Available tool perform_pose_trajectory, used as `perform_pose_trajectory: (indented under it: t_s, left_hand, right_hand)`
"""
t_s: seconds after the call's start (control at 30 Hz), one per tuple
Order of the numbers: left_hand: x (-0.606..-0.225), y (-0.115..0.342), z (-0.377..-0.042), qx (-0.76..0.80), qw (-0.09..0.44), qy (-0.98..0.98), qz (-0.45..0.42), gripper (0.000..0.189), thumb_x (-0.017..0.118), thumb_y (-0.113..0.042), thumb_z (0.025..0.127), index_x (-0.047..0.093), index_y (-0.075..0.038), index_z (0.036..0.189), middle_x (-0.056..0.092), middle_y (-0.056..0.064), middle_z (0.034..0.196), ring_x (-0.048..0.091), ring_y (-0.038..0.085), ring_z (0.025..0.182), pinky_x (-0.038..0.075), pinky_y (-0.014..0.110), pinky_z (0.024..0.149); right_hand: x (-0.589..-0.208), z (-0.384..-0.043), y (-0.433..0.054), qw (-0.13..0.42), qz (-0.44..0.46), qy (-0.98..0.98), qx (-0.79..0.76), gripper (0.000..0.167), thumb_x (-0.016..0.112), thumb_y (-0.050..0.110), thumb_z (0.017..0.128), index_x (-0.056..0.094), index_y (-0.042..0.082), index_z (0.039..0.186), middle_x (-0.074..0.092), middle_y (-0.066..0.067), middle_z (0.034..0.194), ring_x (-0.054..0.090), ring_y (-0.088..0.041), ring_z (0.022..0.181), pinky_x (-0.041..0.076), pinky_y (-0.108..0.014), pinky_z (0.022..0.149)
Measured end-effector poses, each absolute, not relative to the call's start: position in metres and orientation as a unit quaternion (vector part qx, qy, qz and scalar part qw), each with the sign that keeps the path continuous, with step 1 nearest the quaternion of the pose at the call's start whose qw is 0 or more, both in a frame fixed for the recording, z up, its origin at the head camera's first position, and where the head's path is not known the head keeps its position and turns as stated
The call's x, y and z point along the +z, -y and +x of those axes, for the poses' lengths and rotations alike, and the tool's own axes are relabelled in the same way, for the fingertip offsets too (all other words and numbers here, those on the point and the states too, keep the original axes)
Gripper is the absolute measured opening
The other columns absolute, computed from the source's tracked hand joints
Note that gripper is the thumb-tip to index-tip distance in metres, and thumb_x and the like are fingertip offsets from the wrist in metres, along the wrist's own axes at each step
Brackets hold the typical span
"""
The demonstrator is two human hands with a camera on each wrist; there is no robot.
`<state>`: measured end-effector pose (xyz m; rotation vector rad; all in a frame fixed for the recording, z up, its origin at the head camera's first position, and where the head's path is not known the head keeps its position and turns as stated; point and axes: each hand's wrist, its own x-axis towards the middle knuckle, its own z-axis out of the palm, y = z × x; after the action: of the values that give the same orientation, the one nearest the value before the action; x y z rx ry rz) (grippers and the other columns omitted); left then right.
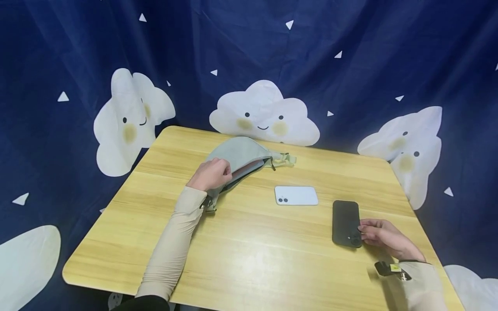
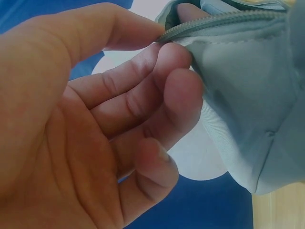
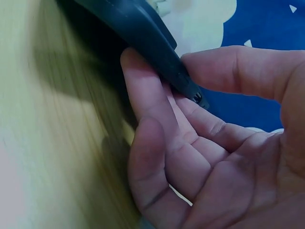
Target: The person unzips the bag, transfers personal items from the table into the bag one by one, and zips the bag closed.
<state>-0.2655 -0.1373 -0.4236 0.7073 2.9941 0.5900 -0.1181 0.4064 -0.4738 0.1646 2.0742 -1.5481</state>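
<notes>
My left hand (image 1: 212, 173) pinches the zippered edge of a pale grey-green waist bag (image 1: 241, 149) near the back of the table. In the left wrist view, thumb and forefinger meet at the zipper (image 2: 224, 20), and the other fingers curl beside the fabric. The bag's mouth gapes toward me, with something flat and pale just inside. Over on the right, my right hand (image 1: 385, 235) grips a black phone (image 1: 345, 222) by its right long edge, camera end nearest me. The right wrist view shows the phone (image 3: 143, 36) between thumb and fingers, raised off the wood.
A white phone (image 1: 296, 195) lies back side up between the bag and the black phone. The bag's strap and buckle (image 1: 285, 159) stretch right from it. Around the wooden table (image 1: 249, 259) hangs a dark blue curtain (image 1: 249, 43) with printed clouds.
</notes>
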Motion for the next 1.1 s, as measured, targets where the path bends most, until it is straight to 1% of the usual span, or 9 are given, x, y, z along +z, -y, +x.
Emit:
perform_pose_trajectory:
  t_s: [0.1,0.2,0.3,0.33,0.43,0.6,0.8,1.0,1.1]
  left_hand:
    - [-0.423,0.137,-0.265,0.187,0.003,-0.956,0.224,0.02,0.061,-0.011,0.086,0.057,-0.017,0.067,0.057,-0.003,0.068,0.049,0.014,0.06,0.04,0.032,0.057]
    - [-0.423,0.137,-0.264,0.186,0.002,-0.957,0.223,0.02,0.061,-0.011,0.086,0.058,-0.017,0.068,0.058,-0.002,0.069,0.05,0.015,0.061,0.041,0.033,0.058]
    - [-0.424,0.137,-0.265,0.185,0.002,-0.957,0.223,0.019,0.061,-0.012,0.086,0.059,-0.017,0.068,0.059,-0.002,0.07,0.051,0.015,0.061,0.041,0.033,0.058]
    - [-0.424,0.137,-0.265,0.185,0.002,-0.957,0.224,0.019,0.061,-0.012,0.086,0.059,-0.017,0.068,0.059,-0.002,0.07,0.051,0.015,0.061,0.041,0.033,0.058]
    - [-0.423,0.137,-0.264,0.185,0.003,-0.957,0.224,0.018,0.062,-0.012,0.087,0.06,-0.017,0.069,0.059,-0.002,0.07,0.051,0.014,0.061,0.041,0.032,0.058]
    - [-0.423,0.137,-0.264,0.186,0.003,-0.957,0.223,0.018,0.062,-0.012,0.087,0.06,-0.017,0.07,0.059,-0.002,0.07,0.05,0.014,0.061,0.041,0.032,0.058]
    - [-0.424,0.137,-0.265,0.185,0.003,-0.957,0.223,0.018,0.062,-0.012,0.086,0.059,-0.017,0.069,0.058,-0.002,0.07,0.05,0.014,0.061,0.04,0.032,0.057]
    - [-0.423,0.138,-0.265,0.187,0.006,-0.957,0.22,0.017,0.062,-0.013,0.086,0.059,-0.017,0.069,0.058,-0.002,0.07,0.051,0.014,0.062,0.04,0.032,0.058]
    - [-0.424,0.137,-0.265,0.188,0.006,-0.957,0.22,0.018,0.062,-0.013,0.086,0.058,-0.017,0.068,0.057,-0.003,0.069,0.05,0.014,0.062,0.04,0.032,0.058]
  right_hand:
    - [-0.475,-0.117,-0.406,0.267,0.054,-0.759,-0.591,0.039,0.052,0.009,0.106,0.046,-0.013,0.136,0.071,0.015,0.099,0.069,-0.005,0.087,0.058,-0.023,0.083]
    - [-0.476,-0.116,-0.406,0.264,0.047,-0.74,-0.617,0.028,0.05,0.008,0.106,0.053,-0.003,0.132,0.072,0.014,0.101,0.069,-0.005,0.087,0.058,-0.023,0.083]
    - [-0.478,-0.115,-0.405,0.265,0.037,-0.715,-0.646,0.019,0.048,0.006,0.106,0.058,0.01,0.122,0.073,0.013,0.101,0.07,-0.004,0.087,0.058,-0.023,0.083]
    - [-0.478,-0.115,-0.405,0.266,0.035,-0.71,-0.652,0.019,0.048,0.006,0.106,0.059,0.013,0.12,0.073,0.013,0.101,0.07,-0.004,0.087,0.058,-0.023,0.084]
    - [-0.477,-0.115,-0.404,0.266,0.027,-0.694,-0.668,0.021,0.047,0.005,0.107,0.061,0.017,0.115,0.073,0.013,0.1,0.07,-0.002,0.087,0.058,-0.023,0.085]
    - [-0.476,-0.116,-0.403,0.264,0.01,-0.667,-0.697,0.024,0.044,0.003,0.107,0.061,0.019,0.114,0.072,0.011,0.102,0.069,-0.002,0.088,0.058,-0.022,0.086]
    - [-0.476,-0.118,-0.398,0.261,-0.008,-0.63,-0.731,0.024,0.041,0.001,0.107,0.059,0.015,0.115,0.071,0.01,0.102,0.068,-0.003,0.088,0.058,-0.023,0.087]
    - [-0.475,-0.122,-0.39,0.256,-0.038,-0.591,-0.764,0.032,0.035,-0.001,0.108,0.062,0.016,0.117,0.073,0.008,0.105,0.07,-0.005,0.091,0.058,-0.024,0.087]
    - [-0.474,-0.124,-0.386,0.253,-0.049,-0.581,-0.772,0.032,0.034,-0.002,0.108,0.06,0.014,0.118,0.073,0.006,0.105,0.071,-0.006,0.093,0.058,-0.025,0.087]
